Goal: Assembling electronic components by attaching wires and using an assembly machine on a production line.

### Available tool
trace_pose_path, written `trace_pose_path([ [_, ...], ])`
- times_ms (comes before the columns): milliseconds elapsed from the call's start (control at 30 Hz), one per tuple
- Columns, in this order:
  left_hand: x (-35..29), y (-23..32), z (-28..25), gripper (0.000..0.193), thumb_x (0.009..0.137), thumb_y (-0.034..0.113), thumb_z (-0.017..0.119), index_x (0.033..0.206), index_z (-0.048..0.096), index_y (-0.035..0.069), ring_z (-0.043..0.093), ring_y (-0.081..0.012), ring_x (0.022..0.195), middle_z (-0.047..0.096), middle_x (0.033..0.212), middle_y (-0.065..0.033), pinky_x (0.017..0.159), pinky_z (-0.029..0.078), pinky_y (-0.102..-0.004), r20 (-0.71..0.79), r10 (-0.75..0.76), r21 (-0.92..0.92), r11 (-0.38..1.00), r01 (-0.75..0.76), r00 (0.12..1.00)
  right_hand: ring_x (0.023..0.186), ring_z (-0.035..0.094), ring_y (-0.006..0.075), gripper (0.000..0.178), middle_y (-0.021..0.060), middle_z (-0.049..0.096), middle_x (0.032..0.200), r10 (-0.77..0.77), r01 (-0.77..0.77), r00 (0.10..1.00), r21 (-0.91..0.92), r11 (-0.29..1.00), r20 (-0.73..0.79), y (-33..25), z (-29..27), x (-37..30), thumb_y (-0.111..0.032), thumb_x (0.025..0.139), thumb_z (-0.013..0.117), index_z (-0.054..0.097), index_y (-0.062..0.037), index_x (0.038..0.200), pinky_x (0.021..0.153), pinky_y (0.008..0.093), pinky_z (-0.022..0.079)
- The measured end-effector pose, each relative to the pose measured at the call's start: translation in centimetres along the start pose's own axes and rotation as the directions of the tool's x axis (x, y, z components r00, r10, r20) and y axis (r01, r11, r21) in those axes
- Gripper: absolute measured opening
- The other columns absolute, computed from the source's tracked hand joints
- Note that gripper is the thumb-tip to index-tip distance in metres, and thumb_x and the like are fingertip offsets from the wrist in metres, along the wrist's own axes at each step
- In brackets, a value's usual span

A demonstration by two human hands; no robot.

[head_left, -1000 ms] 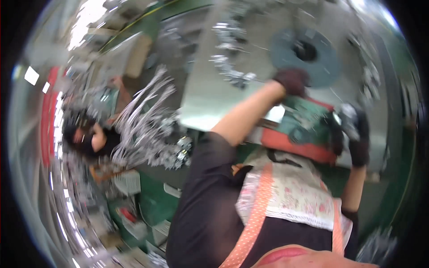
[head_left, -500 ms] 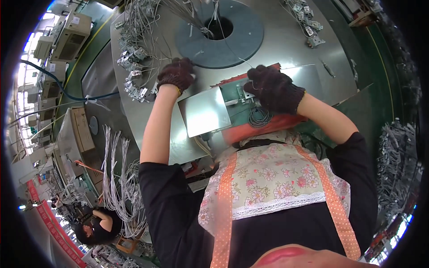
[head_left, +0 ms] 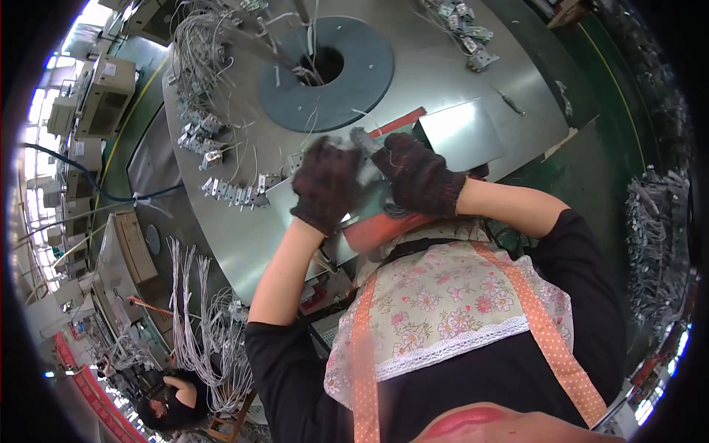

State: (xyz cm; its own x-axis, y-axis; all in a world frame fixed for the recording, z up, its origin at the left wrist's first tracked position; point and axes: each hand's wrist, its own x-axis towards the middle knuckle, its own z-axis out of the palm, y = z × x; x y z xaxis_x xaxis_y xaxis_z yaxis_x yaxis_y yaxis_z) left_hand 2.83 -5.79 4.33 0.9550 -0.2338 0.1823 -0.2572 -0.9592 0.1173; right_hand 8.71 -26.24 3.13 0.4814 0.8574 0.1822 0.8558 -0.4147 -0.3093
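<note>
Both my hands wear dark knitted gloves and meet over a flat work spot at the table's near edge. My left hand (head_left: 327, 183) is curled and blurred by motion. My right hand (head_left: 419, 174) is closed, its fingertips turned towards the left one. Between them is a smeared greyish, shiny thing (head_left: 363, 151) whose kind I cannot make out. A coil of grey cable (head_left: 396, 211) lies partly hidden beneath my right hand. Red material (head_left: 377, 232) runs along the near side. Shiny metal sheets flank the spot, one sheet (head_left: 459, 133) right of my right hand, the other mostly covered by my left.
A grey disc (head_left: 340, 103) with a central hole and upright cables stands on the metal table (head_left: 244, 251). Small metal housings with wires (head_left: 203, 140) line the left, with more housings (head_left: 473, 48) at the far right. A slim tool (head_left: 511, 102) lies right. Another person (head_left: 177, 399) sits lower left.
My left hand has moved right and nearer, over the left metal sheet, to meet my right hand. My right hand has shifted left and slightly nearer. The head view has shifted too.
</note>
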Motion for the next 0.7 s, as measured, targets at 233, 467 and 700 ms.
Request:
trace_pose_path([
  [233, 1.1, 4.7, 1.6, 0.047, 0.087, 0.029, 0.066, 0.132, 0.065, 0.012, 0.063, -0.0292, 0.121, 0.07, 0.125, -0.0138, 0.113, 0.038, -0.0459, 0.23, 0.093, 0.063, 0.992, -0.11, 0.969, 0.105, 0.059, 0.0378, 0.045, 0.0209, 0.062, 0.111, -0.116, 0.114, 0.993, 0.376, 0.919, -0.017, 3.4, -1.9, -0.5, -0.022, 0.083, 0.071, 0.061, -0.0009, 0.121, 0.093, 0.0456, 0.049],
  [467, 0.4, 5.0, 2.4, 0.056, 0.092, 0.039, 0.065, 0.135, 0.06, 0.003, 0.063, -0.0353, 0.121, 0.068, 0.127, -0.018, 0.113, 0.039, -0.0484, 0.06, -0.083, 0.014, 0.996, 0.082, 0.995, 0.111, 0.062, 0.0397, 0.043, 0.0165, 0.065, 0.125, -0.051, 0.12, 0.851, 0.099, 0.988, -0.522, 16.5, -4.9, 0.7, -0.012, 0.084, 0.067, 0.063, -0.0086, 0.127, 0.097, 0.0452, 0.051],
  [700, 1.2, 5.6, 1.9, 0.061, 0.091, 0.043, 0.066, 0.136, 0.059, 0.002, 0.062, -0.0345, 0.124, 0.066, 0.13, -0.018, 0.114, 0.039, -0.0477, 0.118, -0.129, 0.005, 0.992, 0.13, 0.985, 0.12, 0.06, 0.0401, 0.047, 0.0205, 0.063, 0.13, 0.393, -0.47, 0.731, 0.005, 0.882, -0.558, 30.7, -4.9, 0.4, -0.02, 0.081, 0.068, 0.064, -0.0094, 0.127, 0.104, 0.0476, 0.048],
])
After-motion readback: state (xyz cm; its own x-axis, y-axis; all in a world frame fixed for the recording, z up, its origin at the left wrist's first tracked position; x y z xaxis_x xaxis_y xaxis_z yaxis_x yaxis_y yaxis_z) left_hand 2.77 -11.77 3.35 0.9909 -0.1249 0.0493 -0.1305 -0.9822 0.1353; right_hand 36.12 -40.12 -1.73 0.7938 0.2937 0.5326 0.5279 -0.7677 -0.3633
